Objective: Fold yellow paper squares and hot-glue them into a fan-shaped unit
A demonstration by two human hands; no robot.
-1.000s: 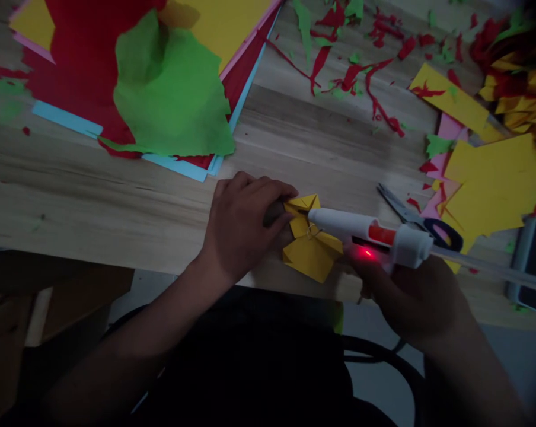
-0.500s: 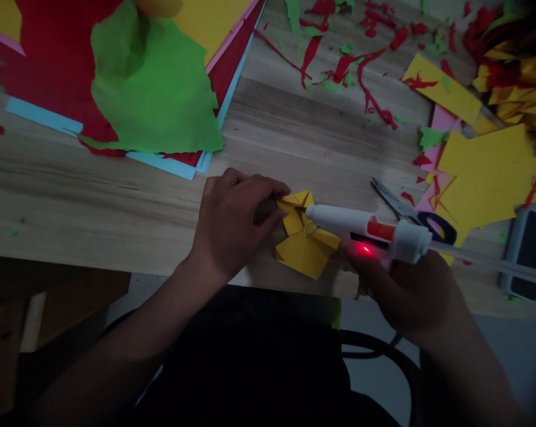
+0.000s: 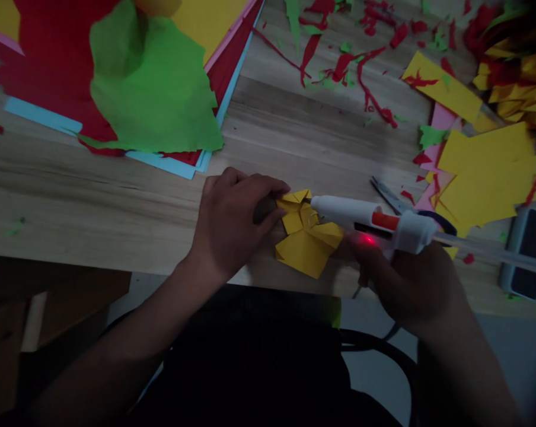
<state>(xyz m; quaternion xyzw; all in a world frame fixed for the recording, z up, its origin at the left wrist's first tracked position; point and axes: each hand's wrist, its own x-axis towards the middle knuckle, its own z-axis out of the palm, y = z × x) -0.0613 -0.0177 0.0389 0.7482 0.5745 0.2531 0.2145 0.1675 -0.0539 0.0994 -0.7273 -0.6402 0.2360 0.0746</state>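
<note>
A folded yellow paper piece (image 3: 307,246) lies near the table's front edge. The thumb and fingertips of my left hand (image 3: 232,222) pinch its upper left side against the table. My right hand (image 3: 412,287) is wrapped round a white glue gun (image 3: 352,210) with a red light glowing on its lower side. The gun's dark nozzle is at the upper right of the folded paper; I cannot tell whether it touches. A clear glue stick (image 3: 485,248) sticks out of the gun's back end. Scissors (image 3: 395,198) lie behind the gun, partly hidden by it.
Stacked coloured sheets with a torn green paper (image 3: 161,95) on top lie at the back left. Red and green scraps (image 3: 339,68) litter the back. At right are yellow sheets (image 3: 485,175), a dark oblong device (image 3: 526,252) and a pile of folded yellow pieces (image 3: 523,89).
My right hand has shifted the glue gun slightly right and away from me, its nozzle moving from the paper's middle fold toward its upper right edge. My left hand has stayed in place.
</note>
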